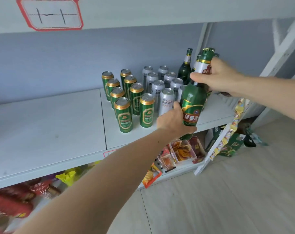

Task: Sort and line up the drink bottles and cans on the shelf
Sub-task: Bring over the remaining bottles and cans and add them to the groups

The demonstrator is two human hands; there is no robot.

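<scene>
I hold a green glass beer bottle with a red and gold label in the air in front of the white shelf. My left hand grips its lower body and my right hand grips its neck. On the shelf, several green cans stand in two rows on the left. Several silver cans stand in rows to their right. More green bottles stand at the back right, partly hidden behind the held bottle and my right hand.
The shelf board above carries a red-framed label. The lower shelf holds snack packs and red bags. A green carton and a strip of packets sit on the wooden floor at right.
</scene>
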